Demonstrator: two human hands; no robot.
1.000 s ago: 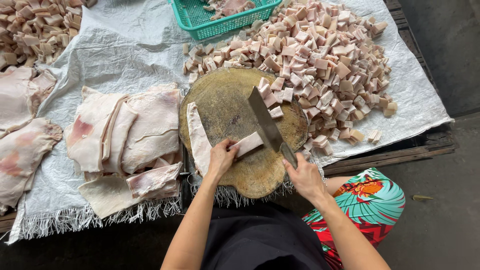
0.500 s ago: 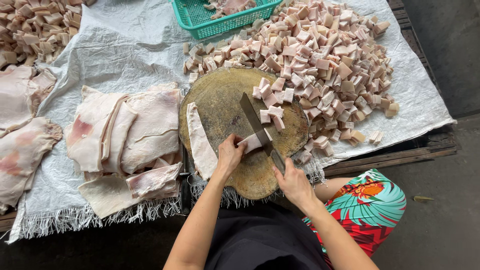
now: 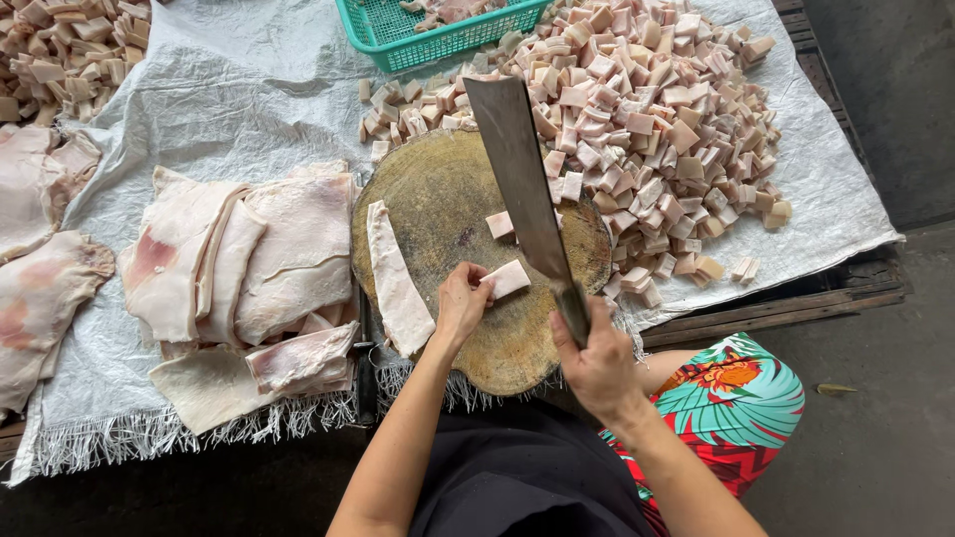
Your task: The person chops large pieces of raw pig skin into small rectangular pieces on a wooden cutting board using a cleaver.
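Note:
My right hand (image 3: 595, 360) grips the handle of a large cleaver (image 3: 521, 179), raised with its blade pointing away over the round wooden chopping block (image 3: 438, 199). My left hand (image 3: 460, 304) pins a short strip of pork fat (image 3: 507, 278) on the block, just left of the blade. One cut cube (image 3: 500, 225) lies beside the blade. A long uncut strip (image 3: 394, 278) rests on the block's left side.
A big heap of cut cubes (image 3: 647, 119) covers the white woven sheet (image 3: 239, 99) right of the block. Flat slabs of skin and fat (image 3: 249, 259) lie to the left. A green plastic basket (image 3: 418, 35) stands at the top. More cubes (image 3: 60, 50) sit far left.
The cleaver came down onto the strip half a second ago and has now lifted high. The strip under my left hand is shorter, and a fresh cube lies by the blade.

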